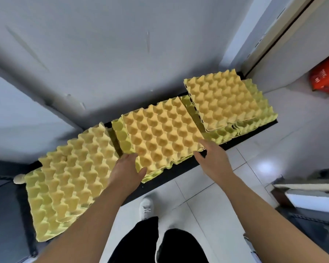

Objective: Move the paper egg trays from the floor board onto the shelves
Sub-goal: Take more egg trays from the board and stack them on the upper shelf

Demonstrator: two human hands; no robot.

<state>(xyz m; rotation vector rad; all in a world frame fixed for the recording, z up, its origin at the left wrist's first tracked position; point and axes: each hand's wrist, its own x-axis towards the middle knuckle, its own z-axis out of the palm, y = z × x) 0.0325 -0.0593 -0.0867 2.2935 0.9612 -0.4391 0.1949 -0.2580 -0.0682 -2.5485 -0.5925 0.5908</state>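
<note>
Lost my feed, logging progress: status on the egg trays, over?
Left hand grips middle stack, near-left corner. Right hand touches near-right corner, grip unclear. Left stack, right stack on floor board. Nothing blocking.

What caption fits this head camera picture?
Left hand and right hand grip the middle stack of yellow paper egg trays.

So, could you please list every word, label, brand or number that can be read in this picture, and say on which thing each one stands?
No text here can be read.
On the red box: pale marks on its side, too blurred to read.
On the egg trays: no print or label shows.
</note>
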